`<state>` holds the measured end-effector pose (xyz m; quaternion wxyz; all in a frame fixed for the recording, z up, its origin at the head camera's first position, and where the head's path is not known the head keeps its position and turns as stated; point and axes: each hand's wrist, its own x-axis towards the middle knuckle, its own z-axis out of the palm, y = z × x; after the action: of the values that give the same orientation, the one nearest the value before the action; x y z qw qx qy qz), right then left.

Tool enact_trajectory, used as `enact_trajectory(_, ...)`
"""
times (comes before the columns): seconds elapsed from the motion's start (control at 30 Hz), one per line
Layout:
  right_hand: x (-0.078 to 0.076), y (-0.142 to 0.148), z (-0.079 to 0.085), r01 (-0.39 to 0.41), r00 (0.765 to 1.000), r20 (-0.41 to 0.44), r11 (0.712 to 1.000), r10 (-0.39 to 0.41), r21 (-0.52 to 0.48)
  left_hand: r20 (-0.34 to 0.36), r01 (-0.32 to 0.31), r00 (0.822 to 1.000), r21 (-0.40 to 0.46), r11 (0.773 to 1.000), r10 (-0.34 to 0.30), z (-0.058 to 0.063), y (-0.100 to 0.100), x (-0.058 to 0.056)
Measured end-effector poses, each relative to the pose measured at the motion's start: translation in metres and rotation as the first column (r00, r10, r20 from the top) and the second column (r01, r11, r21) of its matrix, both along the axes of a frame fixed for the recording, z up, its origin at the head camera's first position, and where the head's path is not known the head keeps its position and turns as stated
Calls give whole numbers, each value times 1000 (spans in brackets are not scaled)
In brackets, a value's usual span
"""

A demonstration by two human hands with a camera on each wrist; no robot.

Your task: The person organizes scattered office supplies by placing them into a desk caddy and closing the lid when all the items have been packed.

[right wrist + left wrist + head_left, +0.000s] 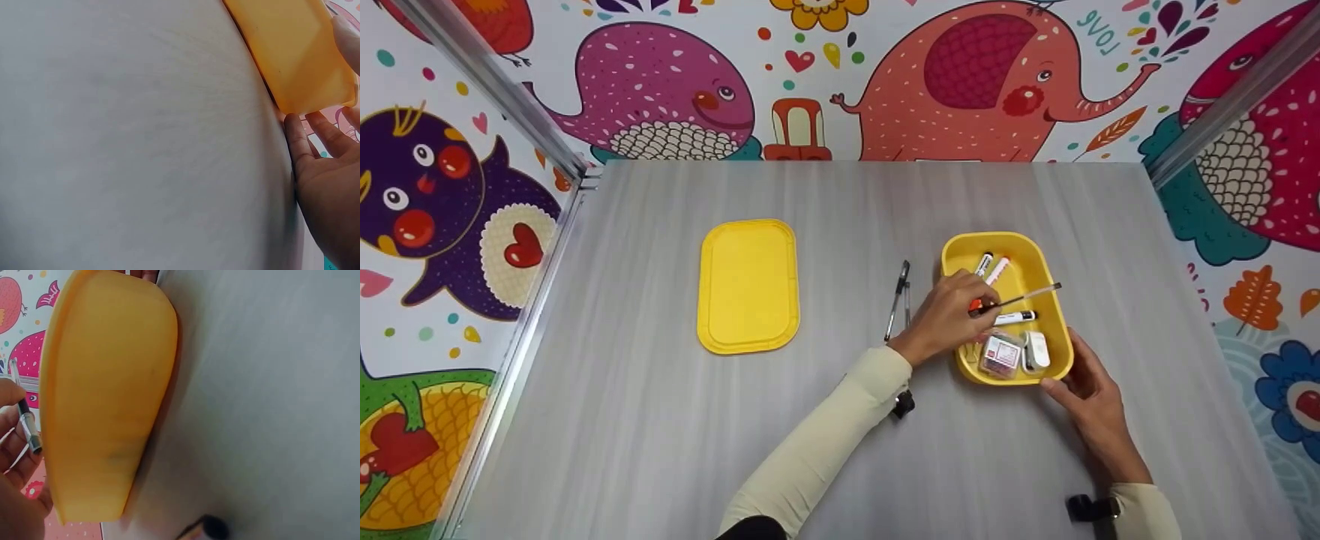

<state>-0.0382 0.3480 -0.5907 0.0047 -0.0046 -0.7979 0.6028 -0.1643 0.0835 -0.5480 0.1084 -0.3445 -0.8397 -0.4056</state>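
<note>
My left hand [952,311] reaches over the yellow plastic box [1054,300] and pinches a slim clear pen [1027,296] with a dark end. The left wrist view shows the pen [28,424] between thumb and fingers, beside the box wall [112,394]. With thumb and fingers around its near right corner, my right hand [1095,412] holds the box. In the right wrist view, the right hand's fingertips [293,121] touch the box [304,62]. Inside lie a white marker [1016,318], a pink-capped marker [998,270], a small clear labelled case [1001,354] and a white rounded item [1036,352].
A yellow lid [748,285] lies flat on the grey table [660,420] at left. Two pens lie left of the box, a black-capped pen [897,300] and a thinner pen [907,304] partly behind the left wrist. Patterned walls [810,75] stand around the table.
</note>
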Motion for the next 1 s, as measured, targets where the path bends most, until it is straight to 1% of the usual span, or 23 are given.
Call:
enact_trajectory(0.1,0,0,-1,-1,1000,-1,1000,1,8,-12,-20,1000,-26,999,20,-1,3,-1)
enact_trajectory(0.23,0,0,-1,-2,1000,-2,1000,2,18,-19,-53,998,-83,995,52,-3,6,-2)
enact_trajectory(0.3,0,0,-1,-1,1000,-1,1000,1,20,-19,-60,998,-102,993,58,-3,6,-1)
enact_trajectory(0.4,0,0,-1,-1,1000,-2,1000,1,23,-10,-56,998,-104,993,56,-5,5,-1)
enact_trajectory(0.63,0,0,-1,-5,1000,-7,1000,5,16,22,-22,1000,-6,1000,23,-8,-1,1)
enact_trajectory(0.8,0,0,0,-1,1000,-1,1000,1,18,32,-8,999,75,997,5,-8,-8,4)
enact_trajectory(1.0,0,0,-1,-4,1000,-4,1000,4,-16,-8,-8,1000,115,993,9,-9,-15,6)
